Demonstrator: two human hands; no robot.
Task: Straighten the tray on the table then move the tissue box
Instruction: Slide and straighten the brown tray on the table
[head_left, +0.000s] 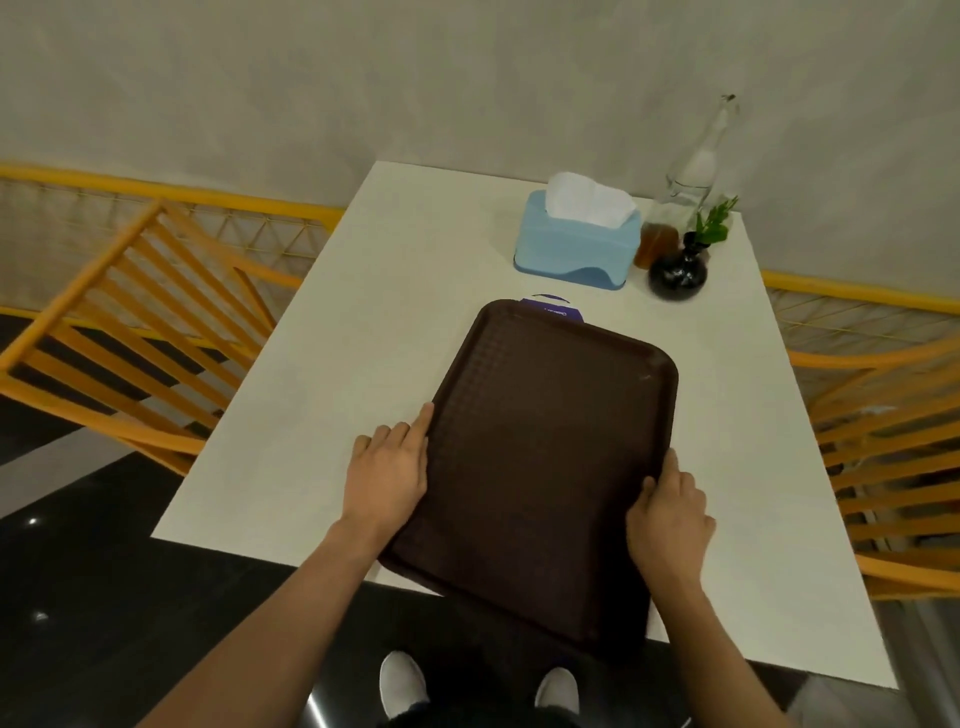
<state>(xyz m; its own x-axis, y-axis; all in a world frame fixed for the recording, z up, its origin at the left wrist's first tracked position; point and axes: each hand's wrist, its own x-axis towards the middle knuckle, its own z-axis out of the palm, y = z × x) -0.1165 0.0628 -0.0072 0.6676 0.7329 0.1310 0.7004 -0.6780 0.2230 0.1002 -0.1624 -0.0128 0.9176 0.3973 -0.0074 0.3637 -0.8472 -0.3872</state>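
Observation:
A dark brown tray (540, 441) lies on the white table (363, 338), skewed, with its near end past the table's front edge. My left hand (387, 478) grips the tray's left rim, fingers laid along it. My right hand (670, 525) holds the right rim near the front corner. A light blue tissue box (574, 249) with a white tissue sticking up stands at the far side of the table, beyond the tray. A purple and white item (553, 305) peeks out from under the tray's far edge.
Right of the tissue box stand a small amber jar (657, 244), a clear glass bottle (696, 161) and a black vase (678, 273) with a green sprig. Orange wooden chairs (130, 322) flank the table on both sides. A grey wall lies behind.

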